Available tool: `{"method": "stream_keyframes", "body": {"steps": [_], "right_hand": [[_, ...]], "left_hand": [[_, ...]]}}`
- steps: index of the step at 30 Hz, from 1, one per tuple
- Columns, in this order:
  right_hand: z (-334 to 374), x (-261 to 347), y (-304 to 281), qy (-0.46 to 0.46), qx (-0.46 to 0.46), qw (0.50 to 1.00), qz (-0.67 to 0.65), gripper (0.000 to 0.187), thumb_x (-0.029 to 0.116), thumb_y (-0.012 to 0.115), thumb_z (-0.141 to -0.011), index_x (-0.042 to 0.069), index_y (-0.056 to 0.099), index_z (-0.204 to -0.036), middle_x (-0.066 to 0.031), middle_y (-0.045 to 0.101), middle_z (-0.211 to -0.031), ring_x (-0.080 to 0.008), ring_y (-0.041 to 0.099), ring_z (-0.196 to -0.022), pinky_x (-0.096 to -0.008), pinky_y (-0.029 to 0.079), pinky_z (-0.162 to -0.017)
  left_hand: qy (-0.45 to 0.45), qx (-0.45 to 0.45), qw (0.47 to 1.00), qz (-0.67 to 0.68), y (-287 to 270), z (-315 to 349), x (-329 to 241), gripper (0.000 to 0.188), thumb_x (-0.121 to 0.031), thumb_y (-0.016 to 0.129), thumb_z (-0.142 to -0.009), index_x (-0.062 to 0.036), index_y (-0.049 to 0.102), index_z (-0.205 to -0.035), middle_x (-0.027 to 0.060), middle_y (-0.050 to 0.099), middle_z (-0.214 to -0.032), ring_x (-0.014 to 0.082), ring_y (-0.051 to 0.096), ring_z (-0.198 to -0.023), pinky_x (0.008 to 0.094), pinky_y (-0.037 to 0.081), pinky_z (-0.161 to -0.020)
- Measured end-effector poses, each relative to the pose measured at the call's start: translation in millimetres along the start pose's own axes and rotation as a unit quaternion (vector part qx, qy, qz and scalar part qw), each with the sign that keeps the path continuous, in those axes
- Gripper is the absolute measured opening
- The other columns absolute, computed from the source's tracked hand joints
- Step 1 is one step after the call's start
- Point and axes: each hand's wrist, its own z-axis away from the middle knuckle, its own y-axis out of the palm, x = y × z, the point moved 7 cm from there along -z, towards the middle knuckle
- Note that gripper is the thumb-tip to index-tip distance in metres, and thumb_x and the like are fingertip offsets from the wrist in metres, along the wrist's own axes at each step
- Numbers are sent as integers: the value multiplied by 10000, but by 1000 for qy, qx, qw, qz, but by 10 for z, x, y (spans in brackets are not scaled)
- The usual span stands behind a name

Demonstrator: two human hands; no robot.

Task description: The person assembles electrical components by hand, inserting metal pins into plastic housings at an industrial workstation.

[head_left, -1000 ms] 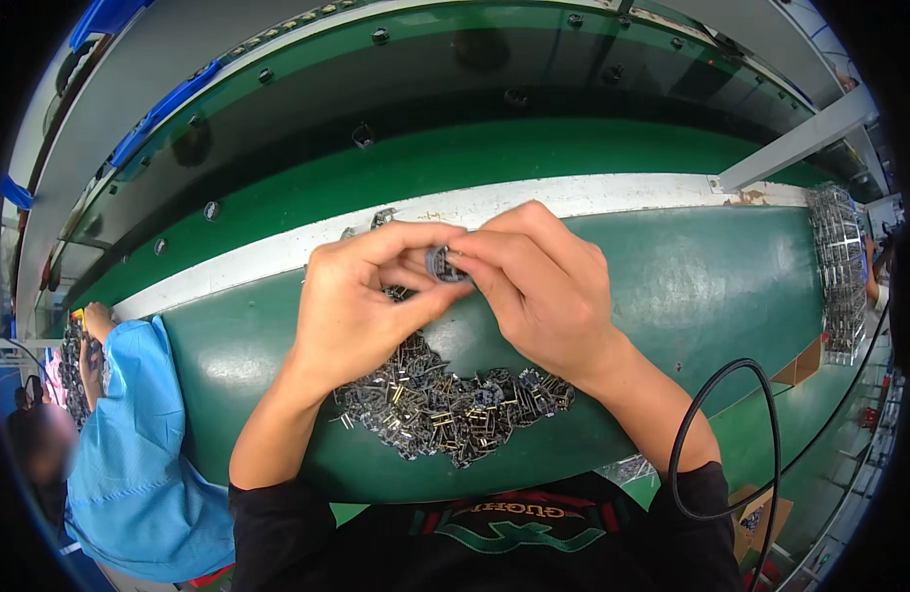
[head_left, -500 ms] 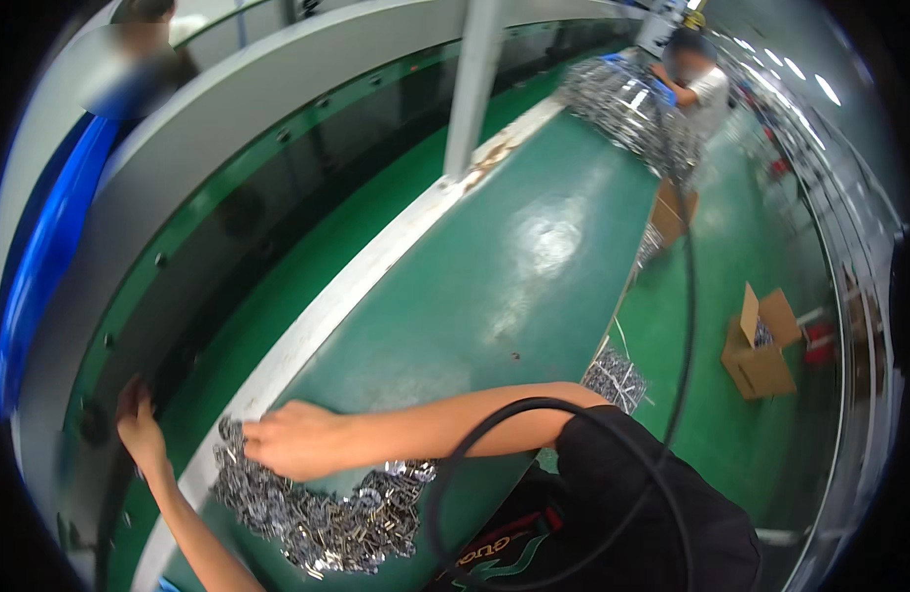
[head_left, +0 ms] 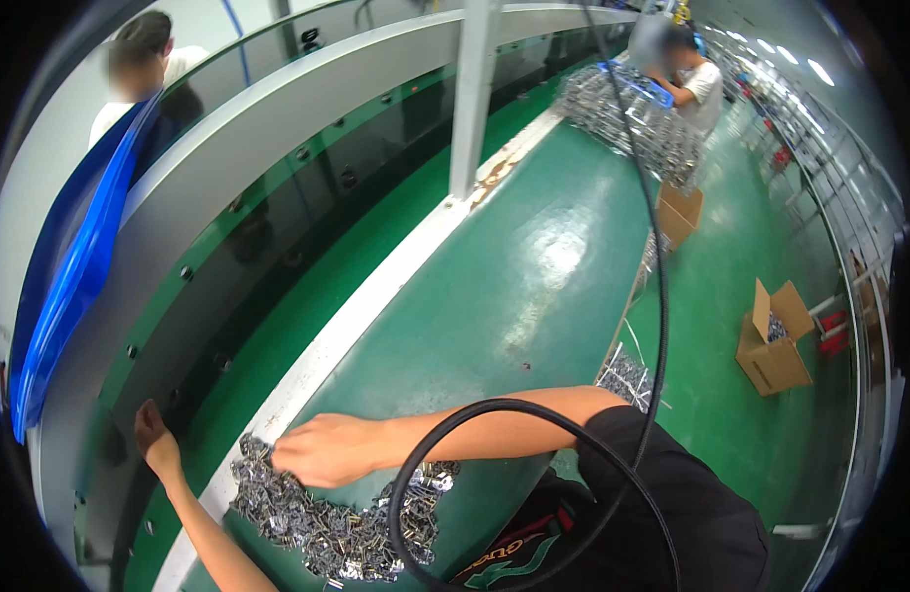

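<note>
A crescent-shaped heap of small shiny metal pieces (head_left: 322, 533) lies on the green tabletop (head_left: 455, 326) close in front of me. My right hand (head_left: 328, 450) is over the heap's far left part, its fingers curled down and closed at the pieces; what they grip is hidden. Farther left, beyond the white ledge (head_left: 322, 360), my left hand (head_left: 159, 444) hangs above the darker green strip (head_left: 267, 335). Its fingers stretch upward and nothing shows in them. A looped black cable (head_left: 455, 419) crosses in front of my right forearm and part of the heap.
A white post (head_left: 472, 109) rises from the ledge. At the far end a large metal pile (head_left: 622, 109) sits near a co-worker (head_left: 706, 89). Across the barrier, another person (head_left: 139, 69) is beside a blue sheet (head_left: 80, 276). An open cardboard box (head_left: 773, 360) stands on the floor to the right.
The whole view has shifted slightly. My right hand stays at the heap, and my left hand stays over the darker strip with its fingers a little closer together.
</note>
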Motion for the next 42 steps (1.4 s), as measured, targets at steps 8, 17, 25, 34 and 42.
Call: {"method": "stream_keyframes", "body": {"steps": [8, 17, 25, 34, 42], "right_hand": [[501, -428, -404, 350, -124, 729, -574, 175, 23, 576, -961, -27, 651, -1111, -108, 701, -933, -200, 712, -800, -289, 568, -646], [657, -448, -354, 364, -146, 586, -709, 206, -21, 597, -926, -38, 649, -1125, -122, 685, -931, -216, 694, -770, -302, 549, -632], [554, -334, -422, 321, -112, 583, -738, 281, -38, 578, -921, -54, 639, -1195, -148, 697, -982, -226, 691, -777, -311, 551, -654], [448, -337, -588, 339, -84, 772, -530, 265, 102, 639, -958, -3, 659, -1201, -102, 726, -999, -121, 674, -819, -269, 561, -747], [237, -95, -883, 205, -183, 914, -300, 166, 87, 674, -896, 32, 733, -1041, -82, 644, -943, -195, 635, -802, -323, 494, -692]], "left_hand": [[-15, 99, 961, -256, -747, 1027, 14, 424, -290, 657, -884, -29, 652, -1218, 238, 645, -1172, 408, 586, -1116, 460, 449, -977], [-104, -39, 993, -47, -757, 1123, -241, 342, -166, 687, -875, -42, 668, -1193, 157, 650, -1033, 254, 646, -911, 369, 514, -829], [-19, 6, 999, -31, -566, 792, -445, 340, -151, 740, -817, -16, 690, -1125, 154, 679, -1015, 224, 660, -786, 329, 526, -737], [-162, 255, 877, 374, -65, 1346, -1868, 602, -2, 759, -773, 66, 558, -1336, 7, 630, -952, 80, 571, -827, 210, 459, -815], [-103, 252, 817, 508, -30, 1531, -2434, 423, -17, 703, -858, 77, 585, -1253, 106, 661, -1037, 150, 631, -919, 265, 508, -850]]}}
